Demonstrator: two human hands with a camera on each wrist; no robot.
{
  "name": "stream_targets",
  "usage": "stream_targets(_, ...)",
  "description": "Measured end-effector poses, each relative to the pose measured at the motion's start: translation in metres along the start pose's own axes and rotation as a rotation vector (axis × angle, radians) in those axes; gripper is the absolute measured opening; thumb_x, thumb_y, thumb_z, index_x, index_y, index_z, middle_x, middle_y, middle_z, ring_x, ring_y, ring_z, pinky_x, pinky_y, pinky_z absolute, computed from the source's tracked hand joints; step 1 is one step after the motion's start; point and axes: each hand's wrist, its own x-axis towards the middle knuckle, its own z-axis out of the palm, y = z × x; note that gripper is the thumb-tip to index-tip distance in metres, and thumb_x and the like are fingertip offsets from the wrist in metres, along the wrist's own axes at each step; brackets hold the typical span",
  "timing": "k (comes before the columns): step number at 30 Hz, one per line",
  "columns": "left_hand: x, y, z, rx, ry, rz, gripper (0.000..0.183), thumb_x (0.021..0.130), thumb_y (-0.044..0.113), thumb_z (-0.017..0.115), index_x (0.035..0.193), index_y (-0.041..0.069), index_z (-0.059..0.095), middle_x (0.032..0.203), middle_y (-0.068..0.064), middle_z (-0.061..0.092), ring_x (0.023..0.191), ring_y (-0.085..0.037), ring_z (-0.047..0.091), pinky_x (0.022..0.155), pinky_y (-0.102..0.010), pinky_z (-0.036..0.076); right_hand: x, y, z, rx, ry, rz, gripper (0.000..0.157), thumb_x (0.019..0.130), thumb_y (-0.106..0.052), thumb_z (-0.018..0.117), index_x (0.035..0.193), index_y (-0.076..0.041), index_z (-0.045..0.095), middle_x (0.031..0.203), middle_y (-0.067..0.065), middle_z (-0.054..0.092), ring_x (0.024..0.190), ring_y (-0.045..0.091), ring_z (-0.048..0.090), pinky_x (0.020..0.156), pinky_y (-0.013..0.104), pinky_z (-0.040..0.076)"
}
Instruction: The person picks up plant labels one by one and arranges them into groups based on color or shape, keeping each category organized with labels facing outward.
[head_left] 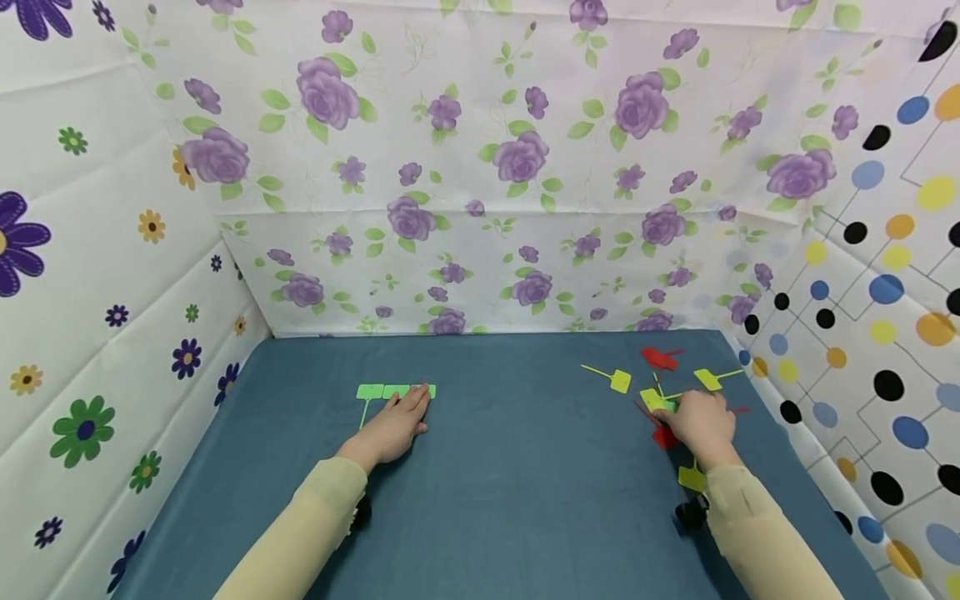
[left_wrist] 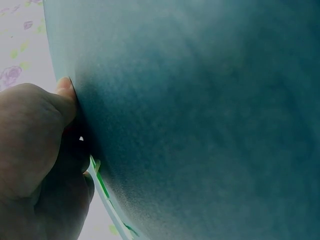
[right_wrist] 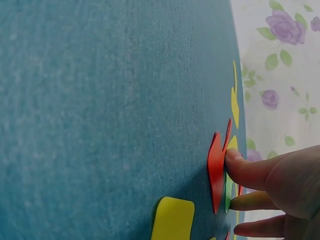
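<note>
On the left of the table, green cable-tie tags (head_left: 370, 391) lie side by side in a row, a thin tail hanging from the leftmost. My left hand (head_left: 393, 425) rests over the right part of that row, fingers extended; in the left wrist view the green tags (left_wrist: 102, 185) show edge-on past the fingers. Among a loose group of tags on the right, my right hand (head_left: 705, 425) pinches a green tag (right_wrist: 228, 192) between thumb and fingertips. A red tag (right_wrist: 216, 172) stands out just beside the thumb, and a yellow tag (head_left: 654, 400) lies at the fingertips.
Around the right hand are more tags: a yellow one (head_left: 619, 381), a red one (head_left: 660, 358), another yellow one (head_left: 708, 380) and one near the wrist (head_left: 692, 478). A flowered cloth (head_left: 480, 250) closes off the back of the blue-covered table (head_left: 510, 467); patterned cloths flank both sides.
</note>
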Motion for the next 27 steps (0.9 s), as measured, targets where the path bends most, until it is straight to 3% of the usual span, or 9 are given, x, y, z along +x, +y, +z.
stream_targets(5,-0.004,0.002,0.002,-0.015,-0.005,0.005,0.060,0.116,0.020,0.049,0.166,-0.008,0.028,0.176,-0.024,0.017,0.162,-0.043,0.017,0.130,-0.062,0.013,-0.005,0.003,0.002,0.028,0.011,-0.001,0.048,0.096,-0.049,0.079,0.077,-0.005,0.071,0.091,0.023,0.067,0.107,0.055,0.052,0.086,0.071,0.048)
stream_targets(8,-0.006,0.004,0.002,-0.010,-0.002,0.015,0.060,0.116,0.020,0.049,0.165,-0.009,0.029,0.175,-0.025,0.018,0.161,-0.043,0.018,0.130,-0.062,0.014,-0.006,0.008,0.003,0.041,0.017,0.001,0.054,0.095,-0.051,0.080,0.099,0.002,0.077,0.103,0.028,0.070,0.108,0.055,0.053,0.084,0.070,0.050)
stream_targets(11,-0.004,0.003,0.001,-0.005,-0.005,0.016,0.061,0.117,0.022,0.049,0.166,-0.008,0.027,0.176,-0.023,0.017,0.162,-0.041,0.016,0.131,-0.061,0.013,-0.005,0.013,0.000,0.051,0.021,0.007,0.067,0.093,-0.055,0.080,0.120,0.007,0.075,0.117,0.031,0.070,0.113,0.056,0.052,0.084,0.070,0.051)
stream_targets(18,0.000,0.000,-0.004,0.015,-0.011,0.000,0.063,0.116,0.024,0.048,0.167,-0.006,0.026,0.177,-0.022,0.015,0.163,-0.040,0.015,0.131,-0.060,0.012,-0.002,0.009,-0.008,0.023,-0.020,0.055,0.062,0.091,-0.065,0.077,0.079,-0.004,0.070,0.108,0.032,0.066,0.120,0.061,0.041,0.088,0.074,0.047)
stream_targets(27,0.000,-0.001,-0.002,0.012,-0.016,-0.008,0.063,0.116,0.024,0.048,0.167,-0.006,0.025,0.177,-0.021,0.015,0.163,-0.039,0.015,0.131,-0.060,0.012,0.005,0.005,-0.012,0.015,-0.112,0.092,0.063,0.092,-0.063,0.076,0.080,-0.001,0.071,0.134,0.048,0.051,0.134,0.073,0.027,0.100,0.081,0.039)
